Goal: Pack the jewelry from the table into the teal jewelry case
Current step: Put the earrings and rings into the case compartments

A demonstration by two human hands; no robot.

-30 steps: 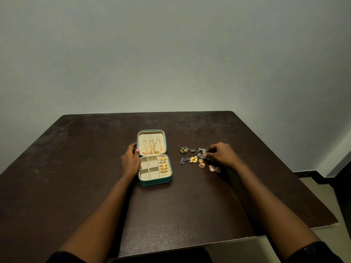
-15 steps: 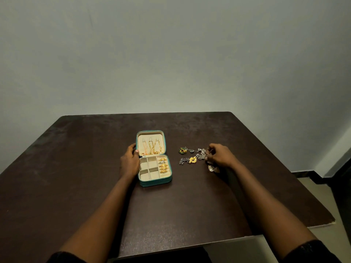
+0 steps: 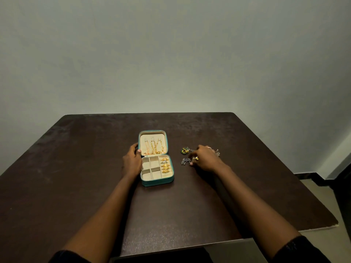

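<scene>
Left hand (image 3: pixel 132 163) holds the left wall of the teal jewelry case (image 3: pixel 157 182) at hinge level, thumb on the lid's edge, fingers curled round its outer side. The case lies open just right of that hand: a rounded square shell with a teal outer skin and a cream, soft-looking lining. Gold chains (image 3: pixel 154 148) hang in the lid. In the tray, the column farthest from the left hand holds a row of domed gold pieces (image 3: pixel 165 166); the compartments nearer that hand look unfilled. Right hand (image 3: pixel 206 158) is well apart from the left, knuckles up, fingers curled down onto the loose jewelry on the dark, dull-grained table (image 3: pixel 76 168). Cannot tell whether it has actually pinched anything. At its fingertips sits a small yellow flower-shaped piece (image 3: pixel 196 158), touching or nearly so. Just left of them lie a dark silver cluster (image 3: pixel 185 161) and a green-and-yellow round piece (image 3: pixel 184 150). A silver piece (image 3: pixel 217 152) shows beyond the knuckles. Handling judgement: all pieces are probably light, rigid metal with fine dangling parts, liable to snag on one another and skid on the tabletop. Best taken one at a time with a fingertip pinch on the solid body, not on hooks or dangles, then lowered into a free compartment while the left hand steadies the case.
</scene>
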